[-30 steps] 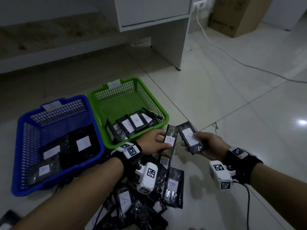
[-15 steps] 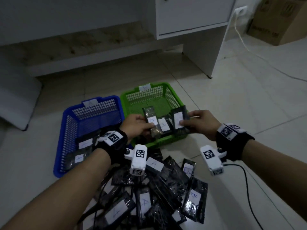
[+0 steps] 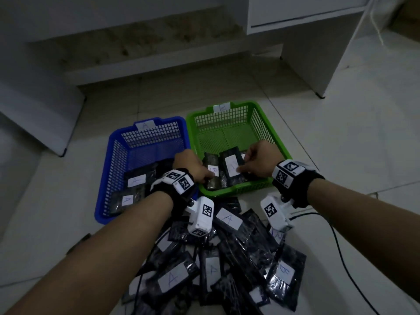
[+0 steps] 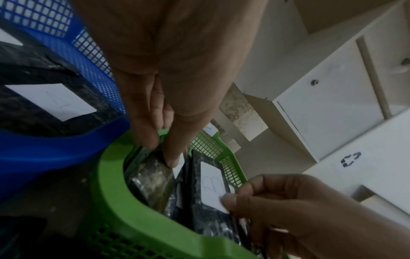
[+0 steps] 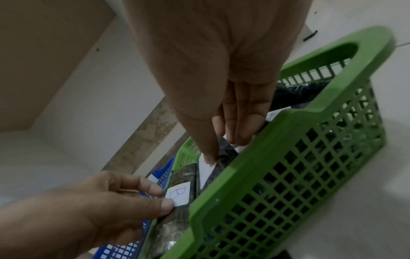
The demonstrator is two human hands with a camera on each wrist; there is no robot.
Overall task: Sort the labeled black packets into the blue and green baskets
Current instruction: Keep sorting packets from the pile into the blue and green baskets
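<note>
The green basket (image 3: pixel 228 119) stands right of the blue basket (image 3: pixel 102 178) on the tiled floor. Both hands reach into the green one at its near end. My left hand (image 3: pixel 208 177) pinches a black packet labelled B (image 3: pixel 213 172) between thumb and fingers; the left wrist view shows that pinch (image 4: pixel 165 154) low inside the basket (image 4: pixel 111 184). My right hand (image 3: pixel 242 170) pinches a second labelled packet (image 3: pixel 231 167) beside it, thumb on the white label (image 5: pixel 207 169). A heap of black packets (image 3: pixel 227 258) lies on the floor under my wrists.
Packets labelled A (image 3: pixel 136 180) lie in the blue basket. A white cabinet (image 3: pixel 318 42) stands behind the baskets on the right, and a white board (image 3: pixel 34 105) leans at the left. A black cable (image 3: pixel 341 258) runs over the floor by my right arm.
Both hands carried their packets from above the floor heap forward over the green basket's rim and lowered them inside. The head view swung left and tilted down.
</note>
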